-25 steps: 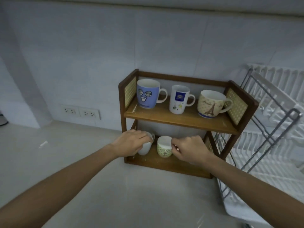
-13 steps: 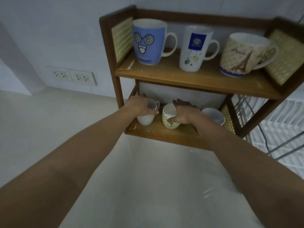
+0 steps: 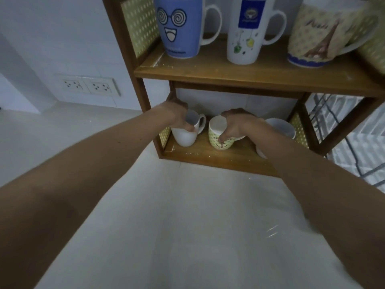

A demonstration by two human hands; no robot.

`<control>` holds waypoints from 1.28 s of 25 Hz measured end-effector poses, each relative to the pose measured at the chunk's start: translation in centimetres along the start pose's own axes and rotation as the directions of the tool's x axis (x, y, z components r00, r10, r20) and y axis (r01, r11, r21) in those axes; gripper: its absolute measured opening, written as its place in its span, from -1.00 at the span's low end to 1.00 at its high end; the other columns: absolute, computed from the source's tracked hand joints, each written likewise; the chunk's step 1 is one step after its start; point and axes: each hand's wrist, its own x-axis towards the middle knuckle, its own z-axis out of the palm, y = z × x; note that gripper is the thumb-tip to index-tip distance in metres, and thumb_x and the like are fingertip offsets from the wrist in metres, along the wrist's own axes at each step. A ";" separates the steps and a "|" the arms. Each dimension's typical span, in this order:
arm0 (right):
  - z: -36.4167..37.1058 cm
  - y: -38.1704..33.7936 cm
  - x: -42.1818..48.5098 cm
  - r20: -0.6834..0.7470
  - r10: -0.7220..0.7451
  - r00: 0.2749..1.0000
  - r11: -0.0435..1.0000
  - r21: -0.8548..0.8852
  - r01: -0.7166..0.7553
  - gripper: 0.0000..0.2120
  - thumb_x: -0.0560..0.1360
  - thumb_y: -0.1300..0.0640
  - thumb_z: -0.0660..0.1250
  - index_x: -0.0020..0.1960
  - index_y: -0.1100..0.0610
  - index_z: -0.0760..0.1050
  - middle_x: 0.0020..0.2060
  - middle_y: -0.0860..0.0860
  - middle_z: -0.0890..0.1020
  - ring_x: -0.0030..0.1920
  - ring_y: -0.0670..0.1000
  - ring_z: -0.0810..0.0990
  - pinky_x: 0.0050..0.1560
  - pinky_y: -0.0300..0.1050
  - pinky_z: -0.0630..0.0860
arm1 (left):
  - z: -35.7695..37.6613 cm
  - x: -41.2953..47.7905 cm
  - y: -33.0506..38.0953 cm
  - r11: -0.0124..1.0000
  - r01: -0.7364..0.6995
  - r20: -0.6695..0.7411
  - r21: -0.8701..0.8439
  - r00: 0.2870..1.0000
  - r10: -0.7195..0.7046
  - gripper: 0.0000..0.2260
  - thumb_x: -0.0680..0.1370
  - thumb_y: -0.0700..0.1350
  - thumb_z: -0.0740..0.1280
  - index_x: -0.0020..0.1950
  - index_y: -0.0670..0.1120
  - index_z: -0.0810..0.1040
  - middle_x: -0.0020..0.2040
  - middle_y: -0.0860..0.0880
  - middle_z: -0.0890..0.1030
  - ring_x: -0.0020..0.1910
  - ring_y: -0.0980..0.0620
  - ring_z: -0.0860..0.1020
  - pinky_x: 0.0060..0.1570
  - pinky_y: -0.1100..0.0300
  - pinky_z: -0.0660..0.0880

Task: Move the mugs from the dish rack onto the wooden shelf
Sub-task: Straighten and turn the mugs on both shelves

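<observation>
On the brown wooden shelf's point(image 3: 218, 158) lower board, our left hand point(image 3: 177, 115) pinches the plain white mug's point(image 3: 186, 132) rim while our right hand point(image 3: 234, 125) clasps the yellow-green patterned mug point(image 3: 218, 140).

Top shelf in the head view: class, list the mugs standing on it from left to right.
Blue mug with a spiral-eyed face → tall white mug with a blue label → cream mug with an Eiffel Tower picture.
</observation>
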 end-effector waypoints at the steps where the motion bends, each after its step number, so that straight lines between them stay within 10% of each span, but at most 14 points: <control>1: -0.2 0.1 0.0 0.023 -0.008 1.000 1.000 -0.009 0.008 -0.14 0.27 -0.09 0.54 0.44 0.10 0.24 0.34 0.13 0.43 0.27 0.17 0.44 0.19 0.05 0.48 | 0.1 0.0 0.3 0.999 0.037 -0.029 0.003 0.999 -0.037 -0.28 0.44 0.37 0.25 0.39 -0.13 0.36 0.31 -0.15 0.48 0.24 -0.13 0.48 0.13 0.06 0.48; 4: -1.0 0.4 -0.1 0.111 -0.038 0.993 0.996 -0.072 0.046 -0.07 0.29 0.05 0.56 0.50 0.00 0.09 0.39 0.14 0.36 0.32 0.20 0.38 0.21 0.09 0.46 | -0.4 0.3 0.5 0.986 0.152 -0.109 -0.070 0.981 -0.160 -0.27 0.45 0.40 0.18 0.39 -0.13 0.37 0.27 -0.15 0.51 0.21 -0.13 0.51 0.09 0.06 0.45; 7: -1.8 0.9 -0.1 0.192 -0.072 0.979 0.990 -0.104 0.093 -0.08 0.33 0.13 0.53 0.51 -0.06 0.05 0.43 0.12 0.30 0.36 0.20 0.32 0.25 0.14 0.43 | -2.0 1.0 -0.1 0.999 -0.027 0.054 0.023 0.998 0.026 -0.29 0.47 0.27 0.30 0.51 -0.03 0.20 0.43 -0.13 0.37 0.38 -0.15 0.37 0.19 0.00 0.40; 12: -0.6 0.2 -0.2 0.056 0.108 0.993 0.985 -0.142 -0.099 -0.20 0.35 -0.41 0.24 0.45 -0.01 0.20 0.34 0.14 0.42 0.28 0.20 0.42 0.15 0.05 0.41 | -2.2 1.1 -0.8 0.914 -0.349 0.306 0.205 0.910 0.279 -0.12 0.38 -0.13 0.52 0.53 0.17 0.07 0.54 -0.04 0.17 0.52 -0.13 0.13 0.39 -0.14 0.30; 15: 0.6 -0.1 0.0 -0.079 0.073 0.994 0.984 -0.156 -0.085 -0.28 0.35 -0.36 0.28 0.35 0.07 0.34 0.19 0.14 0.51 0.15 0.18 0.50 0.00 -0.02 0.42 | -2.0 1.4 -1.0 0.925 -0.314 0.221 0.213 0.938 0.267 -0.19 0.42 0.01 0.49 0.54 0.16 0.09 0.53 -0.04 0.21 0.51 -0.14 0.15 0.39 -0.11 0.27; 21: -1.4 3.0 -0.4 0.200 -0.123 0.972 0.992 0.009 0.124 -0.19 0.32 0.13 0.50 0.45 -0.09 0.18 0.38 0.08 0.33 0.30 0.16 0.35 0.16 0.07 0.47 | -0.1 0.9 0.5 0.974 -0.121 0.036 0.192 0.993 0.116 -0.24 0.45 0.41 0.15 0.56 0.12 0.05 0.55 -0.12 0.18 0.52 -0.20 0.12 0.43 -0.11 0.14; 26: -1.2 3.3 -0.2 0.079 0.088 0.993 0.994 -0.071 -0.083 -0.18 0.27 -0.38 0.37 0.39 0.03 0.30 0.29 0.12 0.47 0.17 0.16 0.47 0.04 0.02 0.48 | -0.6 1.0 -0.5 0.990 -0.139 0.113 0.015 0.984 0.137 -0.18 0.44 0.25 0.36 0.57 0.09 0.01 0.57 -0.09 0.14 0.52 -0.16 0.15 0.41 -0.08 0.26; 32: -1.1 2.8 0.0 0.087 -0.087 0.992 0.993 -0.074 0.094 -0.18 0.25 -0.22 0.47 0.42 -0.01 0.29 0.29 0.07 0.47 0.15 0.13 0.47 -0.11 -0.08 0.42 | -0.4 1.1 0.3 0.993 -0.071 0.065 0.095 0.996 0.065 -0.17 0.44 0.27 0.35 0.57 0.08 0.01 0.57 -0.10 0.13 0.51 -0.17 0.15 0.37 -0.03 0.27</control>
